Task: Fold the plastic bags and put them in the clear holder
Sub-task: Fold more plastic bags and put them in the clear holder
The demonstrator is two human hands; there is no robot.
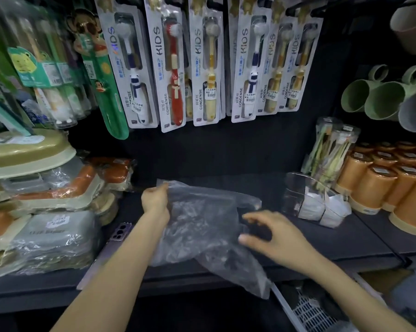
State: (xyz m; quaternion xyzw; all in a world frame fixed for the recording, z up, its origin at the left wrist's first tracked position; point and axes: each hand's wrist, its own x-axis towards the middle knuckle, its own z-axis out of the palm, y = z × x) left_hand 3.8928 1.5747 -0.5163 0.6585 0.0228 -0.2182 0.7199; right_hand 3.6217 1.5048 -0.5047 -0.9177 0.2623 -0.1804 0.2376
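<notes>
A clear plastic bag (pixel 202 226) lies spread and crumpled on the dark shelf (pixel 334 240), its near corner hanging over the front edge. My left hand (pixel 155 198) pinches the bag's far left corner. My right hand (pixel 274 232) hovers over the bag's right side with thumb and fingers spread apart, slightly blurred; whether it touches the plastic is unclear. To the right stands the clear holder (pixel 305 200), tilted, with folded whitish bags inside it.
Stacked wrapped soap boxes (pixel 46 212) crowd the left. A phone (pixel 117 232) lies beside my left forearm. Orange cups (pixel 389 183) and a tube of toothbrushes (pixel 331 149) stand right. Kids toothbrush packs (pixel 202 63) hang above; a white basket (pixel 314 312) sits below.
</notes>
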